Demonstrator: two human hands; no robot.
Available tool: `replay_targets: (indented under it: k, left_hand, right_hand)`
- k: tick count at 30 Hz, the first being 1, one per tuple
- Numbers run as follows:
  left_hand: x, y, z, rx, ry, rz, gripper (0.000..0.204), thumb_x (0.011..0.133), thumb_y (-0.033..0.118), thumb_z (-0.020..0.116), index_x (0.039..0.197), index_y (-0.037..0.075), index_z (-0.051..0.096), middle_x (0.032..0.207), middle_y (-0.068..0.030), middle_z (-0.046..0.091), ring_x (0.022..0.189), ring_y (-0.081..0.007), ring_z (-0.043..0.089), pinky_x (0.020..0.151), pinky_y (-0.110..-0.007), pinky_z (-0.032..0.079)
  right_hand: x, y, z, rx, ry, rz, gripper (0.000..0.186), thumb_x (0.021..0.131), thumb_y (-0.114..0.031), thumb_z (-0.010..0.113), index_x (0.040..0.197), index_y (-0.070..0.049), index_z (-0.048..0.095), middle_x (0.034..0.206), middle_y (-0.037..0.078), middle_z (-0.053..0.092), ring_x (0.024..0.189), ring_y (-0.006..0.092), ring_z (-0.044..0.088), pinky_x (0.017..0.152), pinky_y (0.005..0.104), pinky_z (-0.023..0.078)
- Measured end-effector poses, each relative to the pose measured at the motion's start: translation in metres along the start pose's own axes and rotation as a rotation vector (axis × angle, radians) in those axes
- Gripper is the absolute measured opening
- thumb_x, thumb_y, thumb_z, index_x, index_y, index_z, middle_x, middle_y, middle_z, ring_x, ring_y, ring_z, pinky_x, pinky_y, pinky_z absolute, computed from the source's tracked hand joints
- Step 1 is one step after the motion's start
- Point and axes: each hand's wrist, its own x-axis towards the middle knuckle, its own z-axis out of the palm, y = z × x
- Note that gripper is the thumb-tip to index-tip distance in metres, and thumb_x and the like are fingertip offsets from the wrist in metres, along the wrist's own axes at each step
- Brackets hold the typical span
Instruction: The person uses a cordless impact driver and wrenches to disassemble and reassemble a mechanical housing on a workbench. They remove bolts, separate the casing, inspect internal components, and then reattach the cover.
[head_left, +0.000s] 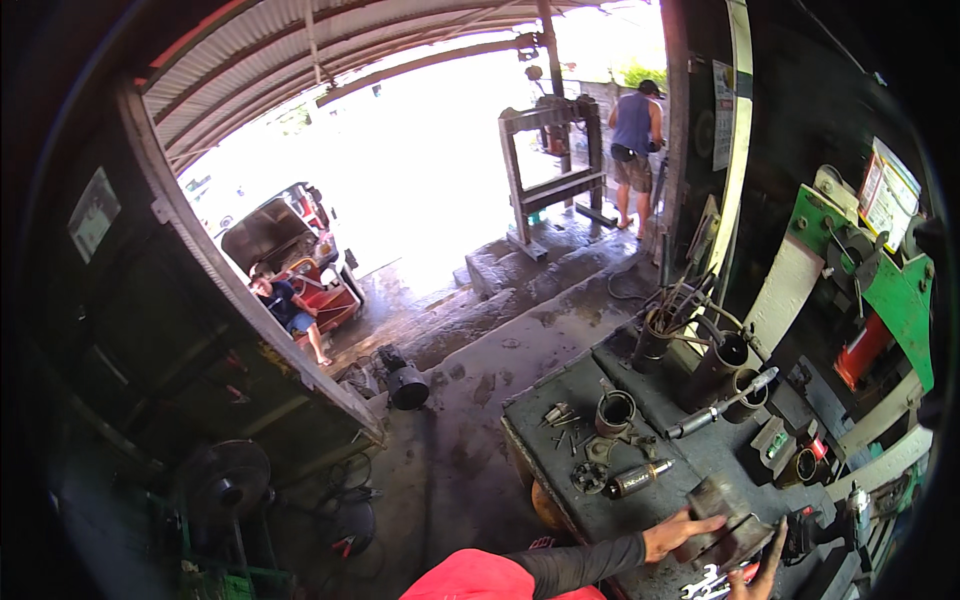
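My left hand (682,533), in a black sleeve, presses its fingers against the left side of a heavy, worn, brownish steel block (722,522) with a groove across it. My right hand (762,572) is at the block's lower right side, one finger stretched up along its edge; its palm is partly hidden by the picture's lower edge. Several open-end wrenches (708,580) lie beneath and between the hands. Just beyond the block lie a motor armature (642,478) and a round end cover (590,477). A short hollow cylinder (615,408) stands behind them.
The dark metal workbench (545,405) carries small bolts, tool-filled cans (655,335) and a long cylindrical tool (722,405). A power tool (858,512) and a green machine (900,305) are at right. One person (635,140) stands outside; another (290,305) sits by a vehicle.
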Motion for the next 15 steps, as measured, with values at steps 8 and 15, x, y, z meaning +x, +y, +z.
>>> replay_targets:
  k: [8,15]
  left_hand:
    - [0.021,0.05,0.046,0.756,0.195,0.348,0.122,0.072,0.051,0.091,0.156,-0.01,0.027,0.148,-0.024,0.053,0.136,-0.0338,0.052,0.118,-0.037,0.036]
    - [0.039,0.046,0.058,1.146,0.326,0.204,0.128,0.072,0.052,0.086,0.158,-0.013,0.019,0.152,-0.0329,0.047,0.146,-0.0466,0.04,0.125,-0.045,0.026]
  right_hand:
    - [0.011,0.062,-0.017,0.267,0.117,-0.071,0.088,0.088,-0.018,0.078,0.162,-0.002,0.033,0.163,0.02,0.039,0.149,0.0291,0.037,0.123,0.0423,0.027]
    - [0.026,0.12,-0.005,0.53,0.16,-0.021,0.085,0.079,-0.021,0.089,0.149,0.004,0.048,0.151,0.021,0.051,0.136,0.03,0.051,0.114,0.0435,0.04]
